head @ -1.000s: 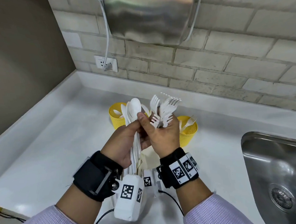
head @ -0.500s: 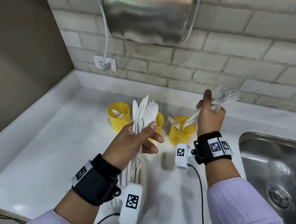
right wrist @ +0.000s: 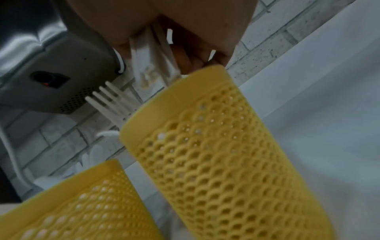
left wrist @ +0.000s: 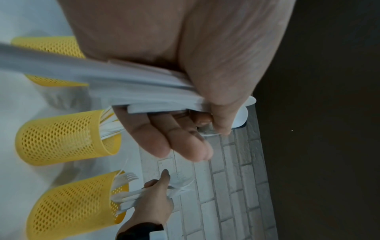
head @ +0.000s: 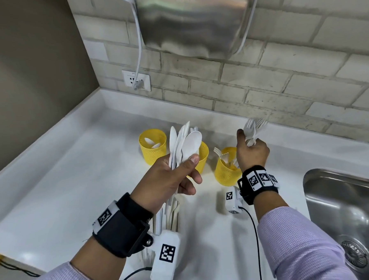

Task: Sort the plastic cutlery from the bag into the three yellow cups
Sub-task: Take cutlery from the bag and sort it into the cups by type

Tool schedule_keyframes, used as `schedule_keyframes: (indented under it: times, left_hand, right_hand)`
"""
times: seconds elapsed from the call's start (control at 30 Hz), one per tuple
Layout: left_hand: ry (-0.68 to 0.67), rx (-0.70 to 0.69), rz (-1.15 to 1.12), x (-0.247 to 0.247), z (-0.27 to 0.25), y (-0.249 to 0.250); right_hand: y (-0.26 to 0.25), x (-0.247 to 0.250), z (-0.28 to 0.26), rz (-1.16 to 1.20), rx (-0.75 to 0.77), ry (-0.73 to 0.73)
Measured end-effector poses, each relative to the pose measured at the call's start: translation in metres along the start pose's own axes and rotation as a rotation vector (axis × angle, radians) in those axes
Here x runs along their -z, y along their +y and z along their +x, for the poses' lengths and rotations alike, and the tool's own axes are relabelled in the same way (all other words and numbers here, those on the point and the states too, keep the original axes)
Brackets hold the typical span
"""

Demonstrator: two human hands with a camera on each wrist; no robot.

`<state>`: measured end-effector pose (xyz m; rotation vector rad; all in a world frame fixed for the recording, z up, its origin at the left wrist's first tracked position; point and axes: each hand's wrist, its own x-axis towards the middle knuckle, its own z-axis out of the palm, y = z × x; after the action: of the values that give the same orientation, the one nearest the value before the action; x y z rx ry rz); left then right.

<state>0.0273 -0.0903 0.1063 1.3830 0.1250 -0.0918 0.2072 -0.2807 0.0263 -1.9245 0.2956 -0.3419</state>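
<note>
At the left, the white counter (head: 59, 178) has a wide free surface between its raised back edge and the front edge near the person. The left yellow cup (head: 153, 146) stands on it with two spoon heads inside. Just right of it, the left hand (head: 166, 183) is raised above the counter and grips a bundle of spoons and knives (head: 183, 147), thumb pressed on the front spoon, the other fingers curled behind the handles. This bundle hides most of the middle yellow cup (head: 203, 158), which stands behind the hand. To the right, with a small gap of counter between, stands the right yellow cup (head: 224, 172); forks lean inside it, one fork (right wrist: 109, 104) showing its prongs over the rim. The right hand (head: 252, 152) is just above and behind this cup, closed around a bunch of forks (head: 253, 128), prongs upward and blurred, near the brick wall (head: 262, 97). At the far right, a strip of counter separates the cup from the steel sink (head: 345, 206).
</note>
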Motion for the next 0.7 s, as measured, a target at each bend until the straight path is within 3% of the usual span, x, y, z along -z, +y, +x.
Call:
schedule_keyframes:
  times: [0.27,0.4,0.7]
  left_hand:
    - [0.003,0.001,-0.002,0.001,0.001,-0.001]
    - [0.002,-0.002,-0.001,0.002,0.002,-0.002]
    - [-0.027,-0.012,0.007,0.001,0.003,-0.006]
  right_hand:
    - [0.015,-0.012,-0.005,-0.312,0.166,0.014]
    - [0.026,-0.015,-0.004,-0.406,0.143,0.010]
    - [0.044,-0.007,-0.014,-0.346,0.120,-0.036]
